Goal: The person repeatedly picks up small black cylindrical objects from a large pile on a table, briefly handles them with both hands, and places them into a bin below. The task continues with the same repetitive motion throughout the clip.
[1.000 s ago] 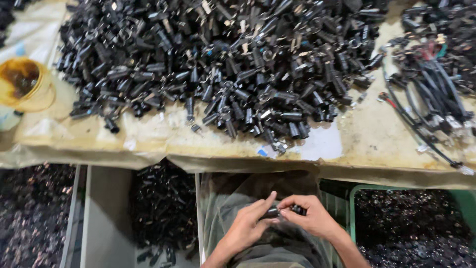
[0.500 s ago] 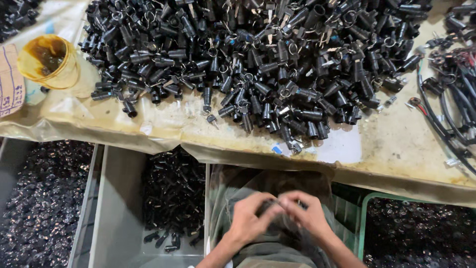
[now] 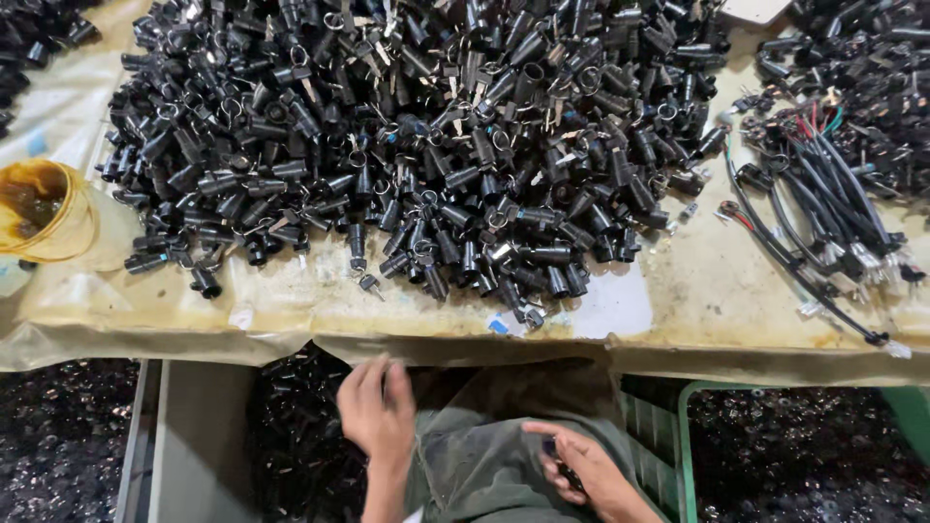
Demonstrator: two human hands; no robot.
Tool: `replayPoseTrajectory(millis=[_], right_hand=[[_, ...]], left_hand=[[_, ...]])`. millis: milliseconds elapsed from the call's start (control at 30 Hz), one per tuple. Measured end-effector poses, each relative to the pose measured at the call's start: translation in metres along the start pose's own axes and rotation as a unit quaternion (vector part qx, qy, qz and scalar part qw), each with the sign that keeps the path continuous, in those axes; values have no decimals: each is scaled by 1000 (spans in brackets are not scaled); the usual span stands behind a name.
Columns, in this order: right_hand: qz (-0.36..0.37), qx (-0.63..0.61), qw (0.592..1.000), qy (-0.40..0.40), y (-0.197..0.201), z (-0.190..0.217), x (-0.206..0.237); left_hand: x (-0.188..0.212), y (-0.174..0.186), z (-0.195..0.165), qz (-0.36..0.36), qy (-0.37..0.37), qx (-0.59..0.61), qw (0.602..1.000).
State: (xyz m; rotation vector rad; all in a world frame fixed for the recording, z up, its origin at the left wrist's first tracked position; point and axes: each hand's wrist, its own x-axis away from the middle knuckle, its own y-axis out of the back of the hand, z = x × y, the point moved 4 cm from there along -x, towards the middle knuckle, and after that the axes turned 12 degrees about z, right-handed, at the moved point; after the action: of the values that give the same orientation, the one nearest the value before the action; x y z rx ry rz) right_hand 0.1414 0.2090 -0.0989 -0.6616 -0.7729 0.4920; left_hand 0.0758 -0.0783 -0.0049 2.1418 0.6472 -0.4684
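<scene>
At the far left we see a yellow cup (image 3: 44,208) with brown residue inside, sitting on the stained cover of the table (image 3: 697,291). Under the table edge on that side lies a dark bin of small black parts (image 3: 58,441), and beside it a grey tray (image 3: 199,446) with more of them.

Our left hand (image 3: 376,412) hangs over that tray, just below the table edge, back toward us, fingers loosely spread and pointing up toward the table. We cannot tell whether it holds anything; nothing shows between the fingers.

Above it, filling the middle of the table, we see the pile (image 3: 426,145) of short black cylindrical sockets with metal tabs and rings, lying in every direction. A few strays sit apart at the near edge of the pile.

Between our hands lies our lap in grey-green cloth (image 3: 484,455).

Our right hand (image 3: 581,465) rests low over the lap, fingers curled around a small dark part (image 3: 562,467). It is black and mostly hidden by the fingers, with only a short stretch showing. Its long axis seems to run from upper left to lower right, though we cannot tell which end is which.

Further right we see a green crate (image 3: 683,426) holding more black pieces, and on the table above it a bundle of black cables (image 3: 823,213) with red and green wires, fanning toward the near right.
</scene>
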Motion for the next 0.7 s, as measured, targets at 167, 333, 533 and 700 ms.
replayPoseTrajectory(millis=[167,333,533,700], right_hand=[[30,62,997,16,5,-3,2],[0,8,998,58,9,-2,4],[-24,-1,997,76,8,3,5],[-32,148,987,44,7,6,4]], left_hand=[[-80,-64,-20,94,29,40,994],[-103,-54,-31,112,-22,-11,993],[-94,-11,-38,27,-119,71,990],[-70,-5,-52,58,-58,234,969]])
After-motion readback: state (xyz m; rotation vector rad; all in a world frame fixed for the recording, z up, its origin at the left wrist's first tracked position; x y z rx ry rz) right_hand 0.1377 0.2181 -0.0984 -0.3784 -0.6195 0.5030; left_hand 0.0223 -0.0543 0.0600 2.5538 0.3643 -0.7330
